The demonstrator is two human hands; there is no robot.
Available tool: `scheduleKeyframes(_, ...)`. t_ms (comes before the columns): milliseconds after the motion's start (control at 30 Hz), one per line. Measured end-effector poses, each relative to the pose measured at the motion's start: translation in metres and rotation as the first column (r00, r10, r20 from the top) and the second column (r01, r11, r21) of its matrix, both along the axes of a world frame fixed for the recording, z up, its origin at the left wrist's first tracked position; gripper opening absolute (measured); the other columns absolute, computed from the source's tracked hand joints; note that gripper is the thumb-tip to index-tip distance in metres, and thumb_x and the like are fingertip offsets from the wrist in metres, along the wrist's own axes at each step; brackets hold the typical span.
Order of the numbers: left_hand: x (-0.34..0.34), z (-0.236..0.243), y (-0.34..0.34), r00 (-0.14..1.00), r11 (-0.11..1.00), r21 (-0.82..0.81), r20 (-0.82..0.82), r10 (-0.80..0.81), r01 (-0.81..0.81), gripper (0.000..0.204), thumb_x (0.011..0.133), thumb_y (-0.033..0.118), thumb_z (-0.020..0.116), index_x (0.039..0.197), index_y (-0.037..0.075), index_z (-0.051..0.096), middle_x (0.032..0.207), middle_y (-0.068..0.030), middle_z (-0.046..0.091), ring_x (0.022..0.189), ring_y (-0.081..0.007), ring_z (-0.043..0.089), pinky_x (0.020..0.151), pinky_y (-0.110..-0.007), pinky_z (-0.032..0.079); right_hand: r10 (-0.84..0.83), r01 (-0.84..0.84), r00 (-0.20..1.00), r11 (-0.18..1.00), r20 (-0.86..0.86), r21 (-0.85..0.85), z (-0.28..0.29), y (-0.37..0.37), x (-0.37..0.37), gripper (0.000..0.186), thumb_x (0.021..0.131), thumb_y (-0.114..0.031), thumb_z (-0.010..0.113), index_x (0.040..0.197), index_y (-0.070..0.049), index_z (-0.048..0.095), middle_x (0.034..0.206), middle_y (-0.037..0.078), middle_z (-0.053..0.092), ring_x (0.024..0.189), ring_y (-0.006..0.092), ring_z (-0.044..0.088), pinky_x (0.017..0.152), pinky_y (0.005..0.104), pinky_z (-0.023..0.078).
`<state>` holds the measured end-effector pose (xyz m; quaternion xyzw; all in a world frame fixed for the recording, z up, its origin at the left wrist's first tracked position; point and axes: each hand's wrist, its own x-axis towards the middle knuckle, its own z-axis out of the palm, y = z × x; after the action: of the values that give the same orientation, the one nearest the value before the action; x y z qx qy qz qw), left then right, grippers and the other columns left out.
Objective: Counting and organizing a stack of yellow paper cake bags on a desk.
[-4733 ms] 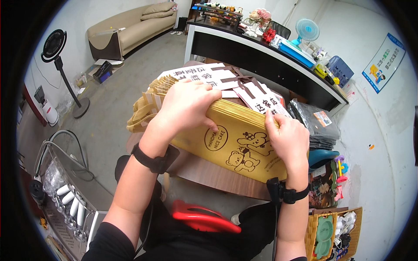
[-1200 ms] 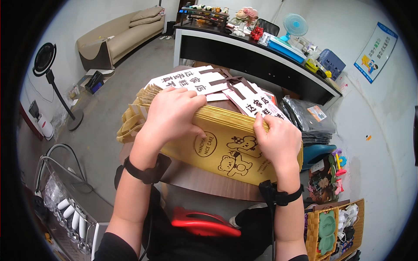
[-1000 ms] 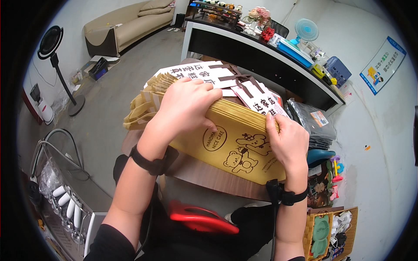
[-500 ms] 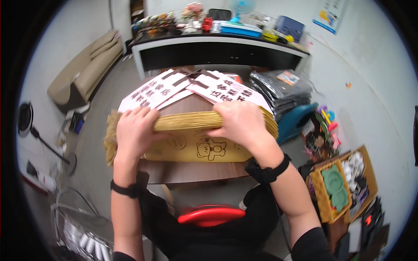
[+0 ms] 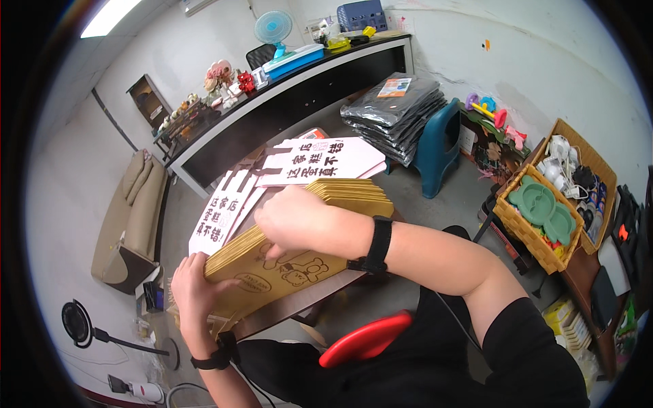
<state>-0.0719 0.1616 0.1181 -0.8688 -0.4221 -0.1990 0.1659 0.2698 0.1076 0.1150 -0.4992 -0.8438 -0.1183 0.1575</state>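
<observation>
Fingers of the right hand (image 5: 299,221) curl down over the top edge of a thick stack of yellow-brown paper bags (image 5: 292,262), fingertips pressed onto the printed cartoon-bear face of the front bag. The left hand (image 5: 194,292) clamps the stack's near-left end, thumb on the front face and fingers wrapped around the corner, so both hands are closed on the same stack. The stack stands on its long edge on a small brown table (image 5: 309,306), leaning along a line from 8 o'clock to 2 o'clock across the picture's middle; its far end (image 5: 357,194) fans out slightly and sticks past the right hand, free of any grip. Each wrist wears a black band.

Behind the stack, at about 12 o'clock from it, white cards with bold black characters (image 5: 326,160) lie flat, overlapping, with more of them (image 5: 221,217) running toward 10 o'clock; the stack's top edge touches or hides their near edges.

At 2 o'clock from the stack there is bare grey floor (image 5: 408,183) before a teal stool (image 5: 435,146) and a pile of black plastic packs (image 5: 394,109). At 3 o'clock, well apart, stands a wicker basket (image 5: 537,224) holding green trays. A red chair part (image 5: 367,336) sits at 6 o'clock, just under the table's near edge. To 9 o'clock lies open floor as far as a beige sofa (image 5: 129,217).
</observation>
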Motion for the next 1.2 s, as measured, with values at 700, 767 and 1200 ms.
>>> scheduleKeyframes(700,0.087,0.010,-0.016,0.998,0.993,-0.100,-0.014,-0.062,0.060,0.082,0.069,0.050,0.118,0.129,0.008,0.081,0.117,-0.0147,0.089,0.115,-0.0421,0.085,0.097,-0.052,0.066,0.206,0.118,0.733,0.900,-0.649,0.420,-0.022,-0.052,0.096,0.082,0.099,-0.064,0.097,0.147,-0.001,0.077,0.143,0.022,0.081,0.142,0.0420,0.076,0.125,0.0529,0.058)
scheduleKeyframes(767,0.087,0.008,-0.019,0.985,0.985,-0.037,0.045,-0.167,0.169,0.083,0.070,0.049,0.117,0.132,0.007,0.082,0.118,-0.0150,0.089,0.113,-0.0412,0.085,0.097,-0.052,0.066,0.161,0.165,0.693,0.914,-0.703,0.372,-0.030,-0.045,0.055,0.083,0.102,-0.064,0.095,0.151,0.000,0.075,0.147,0.023,0.079,0.145,0.0425,0.075,0.127,0.0526,0.057)
scheduleKeyframes(1200,0.082,0.003,-0.042,0.983,0.986,-0.055,0.098,-0.153,0.159,0.084,0.077,0.059,0.112,0.140,0.012,0.083,0.125,-0.0113,0.089,0.120,-0.0369,0.086,0.101,-0.050,0.067,-0.068,0.108,0.580,0.994,-0.812,-0.006,-0.065,-0.058,0.102,0.090,0.118,-0.064,0.080,0.175,0.005,0.062,0.171,0.031,0.069,0.164,0.0459,0.065,0.138,0.0505,0.049)
